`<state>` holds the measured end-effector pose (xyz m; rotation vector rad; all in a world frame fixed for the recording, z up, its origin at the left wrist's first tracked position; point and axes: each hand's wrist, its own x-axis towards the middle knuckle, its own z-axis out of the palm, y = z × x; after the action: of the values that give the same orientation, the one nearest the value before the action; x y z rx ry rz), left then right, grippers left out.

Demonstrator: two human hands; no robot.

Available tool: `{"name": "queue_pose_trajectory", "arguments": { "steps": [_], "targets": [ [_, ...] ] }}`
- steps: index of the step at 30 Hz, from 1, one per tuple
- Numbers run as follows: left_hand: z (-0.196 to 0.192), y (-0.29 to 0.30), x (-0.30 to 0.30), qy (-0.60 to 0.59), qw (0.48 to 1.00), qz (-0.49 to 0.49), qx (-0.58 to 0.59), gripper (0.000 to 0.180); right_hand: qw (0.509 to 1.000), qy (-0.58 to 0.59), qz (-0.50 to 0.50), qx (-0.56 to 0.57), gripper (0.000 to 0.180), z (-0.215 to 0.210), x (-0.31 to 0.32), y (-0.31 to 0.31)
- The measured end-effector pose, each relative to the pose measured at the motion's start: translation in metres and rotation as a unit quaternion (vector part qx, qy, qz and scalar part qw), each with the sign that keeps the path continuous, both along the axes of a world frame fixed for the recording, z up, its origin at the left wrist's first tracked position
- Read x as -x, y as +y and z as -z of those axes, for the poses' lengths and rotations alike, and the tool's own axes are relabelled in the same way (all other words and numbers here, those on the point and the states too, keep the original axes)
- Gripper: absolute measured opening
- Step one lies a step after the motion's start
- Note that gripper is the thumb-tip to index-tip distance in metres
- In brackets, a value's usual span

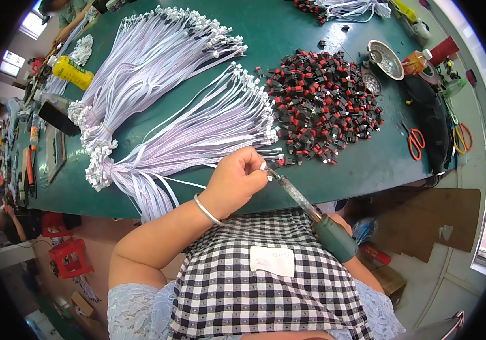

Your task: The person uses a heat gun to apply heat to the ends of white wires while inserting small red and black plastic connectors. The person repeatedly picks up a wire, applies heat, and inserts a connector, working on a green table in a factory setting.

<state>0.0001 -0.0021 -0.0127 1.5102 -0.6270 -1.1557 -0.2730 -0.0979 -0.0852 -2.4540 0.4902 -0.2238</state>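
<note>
1. Head view: aims one soldering iron [323,225] diagonally up-left along its long axis, ending just beside the left hand [234,178].
2. Clamps left thumb and forefinger on one small white piece [264,166]; cannot tell finger state of the right hand [340,221], mostly behind the iron.
3. Shows two large cable bundles [158,56].

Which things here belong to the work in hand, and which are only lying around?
Seemingly in the work: soldering iron (right hand), white piece (left hand), white ribbon cables, black-and-red parts.

Apparently lying around: orange-handled scissors, yellow bottle.
</note>
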Motion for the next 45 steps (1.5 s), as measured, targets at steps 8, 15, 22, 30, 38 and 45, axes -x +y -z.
{"name": "queue_pose_trajectory", "arguments": {
  "steps": [8,15,22,30,38,45],
  "targets": [
    [-0.013,0.002,0.000,0.030,0.999,0.030,0.009,0.007,0.800,-0.293,0.155,-0.500,0.036,-0.052,-0.053,0.005],
    [-0.013,0.013,0.004,0.025,0.995,0.091,0.013,0.006,0.851,-0.169,0.173,-0.466,0.036,-0.082,-0.122,0.006],
    [-0.024,0.018,0.001,-0.081,0.991,0.089,0.057,0.014,0.796,-0.214,0.218,-0.523,0.023,-0.082,-0.121,0.009],
    [-0.018,0.020,0.007,0.009,0.996,0.050,0.067,0.023,0.800,-0.208,0.219,-0.518,0.025,-0.076,-0.119,0.015],
    [-0.022,0.017,0.009,0.016,0.998,0.040,0.055,0.024,0.829,-0.152,0.207,-0.497,0.015,-0.083,-0.115,0.015],
    [-0.010,0.012,0.005,-0.016,0.997,0.064,0.039,0.023,0.844,-0.129,0.202,-0.479,0.022,-0.078,-0.115,0.014]
  ]
}}
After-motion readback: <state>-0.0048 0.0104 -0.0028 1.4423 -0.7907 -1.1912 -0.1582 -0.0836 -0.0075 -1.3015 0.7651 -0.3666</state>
